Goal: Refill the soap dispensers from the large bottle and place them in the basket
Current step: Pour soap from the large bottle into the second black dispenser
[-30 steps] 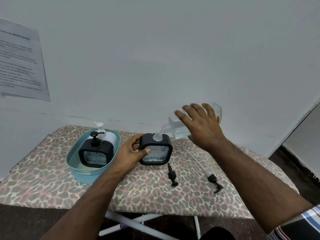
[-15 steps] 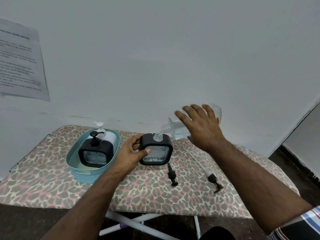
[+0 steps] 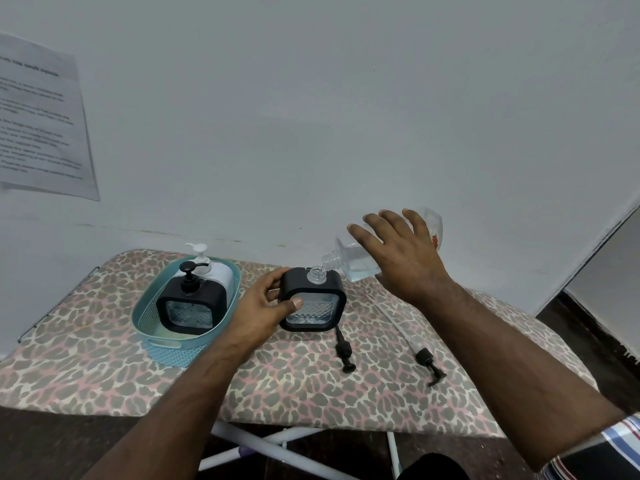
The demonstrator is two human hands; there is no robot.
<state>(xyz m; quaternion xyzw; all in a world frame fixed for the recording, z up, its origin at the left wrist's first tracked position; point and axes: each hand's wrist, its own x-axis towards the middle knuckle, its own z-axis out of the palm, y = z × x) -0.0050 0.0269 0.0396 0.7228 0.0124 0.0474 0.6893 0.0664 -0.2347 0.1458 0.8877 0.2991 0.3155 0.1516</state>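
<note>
Leopard-print cloth covers the table. At nine o'clock on it sits the teal basket, already holding two dispensers. At centre stands the open black-framed dispenser, the left hand curled around its left side. At two o'clock the right hand grips the tilted large bottle, mouth at the dispenser's neck. Clear, smooth plastic, likely slippery when soapy, best gripped around the body. Two pumps lie at five o'clock.
</note>
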